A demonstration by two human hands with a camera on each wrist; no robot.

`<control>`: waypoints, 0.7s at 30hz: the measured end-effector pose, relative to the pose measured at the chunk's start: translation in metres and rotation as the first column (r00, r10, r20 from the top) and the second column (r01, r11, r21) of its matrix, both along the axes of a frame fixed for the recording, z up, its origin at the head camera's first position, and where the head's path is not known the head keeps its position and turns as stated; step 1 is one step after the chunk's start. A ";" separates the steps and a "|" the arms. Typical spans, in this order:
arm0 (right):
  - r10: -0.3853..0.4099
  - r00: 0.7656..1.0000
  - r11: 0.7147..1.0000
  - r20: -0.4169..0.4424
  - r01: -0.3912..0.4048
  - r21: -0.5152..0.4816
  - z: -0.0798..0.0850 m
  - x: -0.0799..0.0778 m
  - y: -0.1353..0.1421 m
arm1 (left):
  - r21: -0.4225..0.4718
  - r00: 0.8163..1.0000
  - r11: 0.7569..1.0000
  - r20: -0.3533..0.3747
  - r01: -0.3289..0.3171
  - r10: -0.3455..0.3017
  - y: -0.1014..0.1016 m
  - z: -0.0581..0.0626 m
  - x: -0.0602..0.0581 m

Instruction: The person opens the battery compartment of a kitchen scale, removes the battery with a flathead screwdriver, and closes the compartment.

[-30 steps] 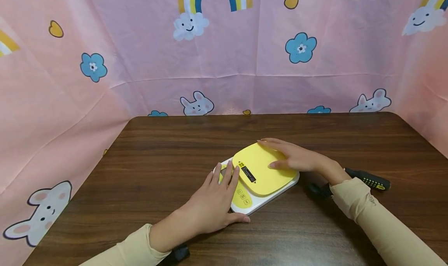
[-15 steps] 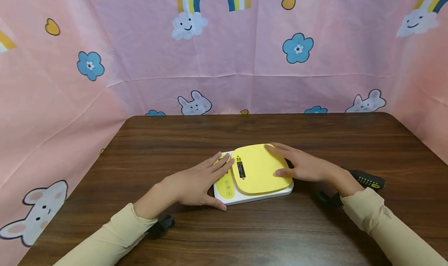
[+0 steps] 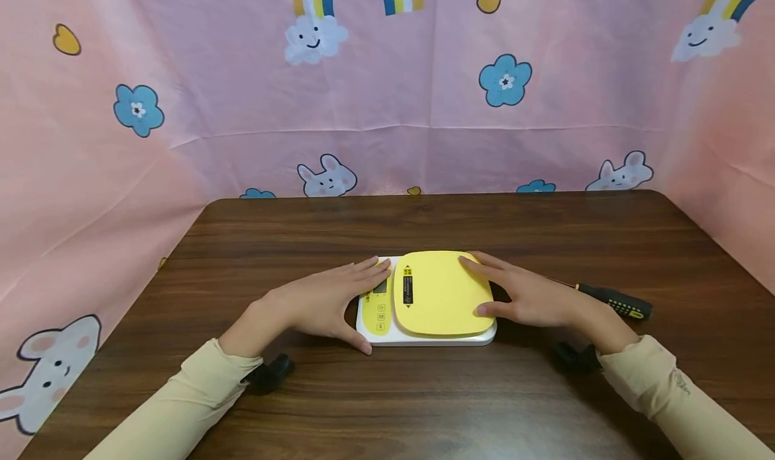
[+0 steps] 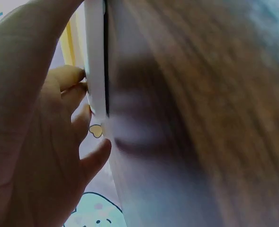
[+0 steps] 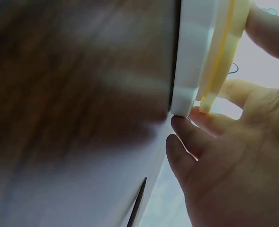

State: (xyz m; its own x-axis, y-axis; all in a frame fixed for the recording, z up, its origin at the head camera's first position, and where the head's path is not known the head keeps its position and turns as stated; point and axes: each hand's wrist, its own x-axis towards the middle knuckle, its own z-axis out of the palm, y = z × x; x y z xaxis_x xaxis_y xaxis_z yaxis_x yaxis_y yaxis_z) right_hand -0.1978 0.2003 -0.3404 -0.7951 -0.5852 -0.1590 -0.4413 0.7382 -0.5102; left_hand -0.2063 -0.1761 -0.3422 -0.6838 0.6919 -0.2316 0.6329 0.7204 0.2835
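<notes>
A kitchen scale (image 3: 445, 298) with a yellow weighing plate and white base lies flat on the wooden table, its long sides running left to right. My left hand (image 3: 317, 302) spans its left end, fingertips over the yellow display panel (image 3: 380, 305) and thumb by the front left corner. At the other end, my right hand (image 3: 527, 295) rests fingers and thumb on the plate's right side. In the right wrist view, the lower fingertips of the right hand (image 5: 238, 151) meet the white base (image 5: 191, 61). The left wrist view shows the left hand (image 4: 44, 123) beside the white base edge (image 4: 96, 56).
A screwdriver (image 3: 614, 302) with a black and yellow handle lies right of the scale, partly behind the right forearm. Its shaft (image 5: 138, 203) shows in the right wrist view. A patterned pink cloth (image 3: 387, 97) hangs along the back and sides of the table (image 3: 424, 413).
The scale has turned clockwise from a slant to lie square with the table, with both hands moving along at its ends. The left hand has shifted leftward and away from me.
</notes>
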 end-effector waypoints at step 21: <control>0.135 0.986 0.988 0.094 -0.127 -0.083 -0.005 -0.004 0.013 | 0.135 0.988 0.990 0.154 -0.049 0.028 0.000 0.000 -0.003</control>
